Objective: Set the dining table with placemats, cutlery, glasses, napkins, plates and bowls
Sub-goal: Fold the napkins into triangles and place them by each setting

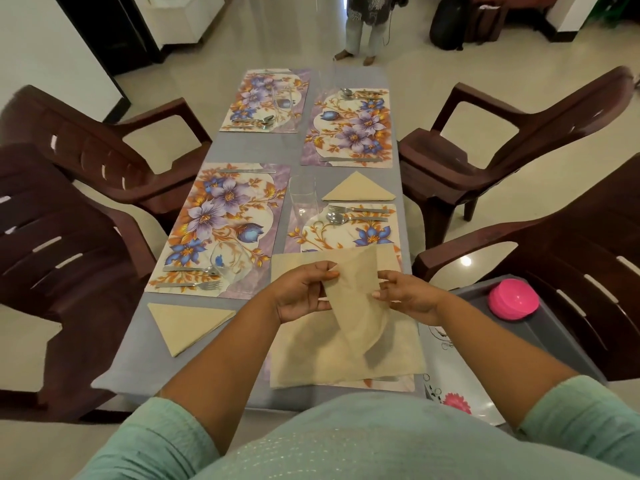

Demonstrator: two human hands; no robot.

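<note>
Both my hands hold a beige napkin (349, 299) above the near right placemat (346, 233). My left hand (301, 292) pinches its left edge and my right hand (405, 296) pinches its right edge. Under it lies an unfolded beige napkin (311, 355) that covers most of that placemat. A folded triangular napkin (188, 323) lies by the near left placemat (225, 223). Another folded napkin (358, 188) lies beyond the near right mat. Forks, spoons and knives lie on the mats. A glass (303, 199) stands between the near mats and another glass (227, 265) stands on the left one.
Two more floral placemats (266, 98) (349, 129) with cutlery lie at the far end of the grey table (138, 358). Dark brown chairs (69, 202) (519, 140) flank both sides. A pink bowl (513, 298) sits on a grey tray at my right. A person (367, 26) stands beyond the table.
</note>
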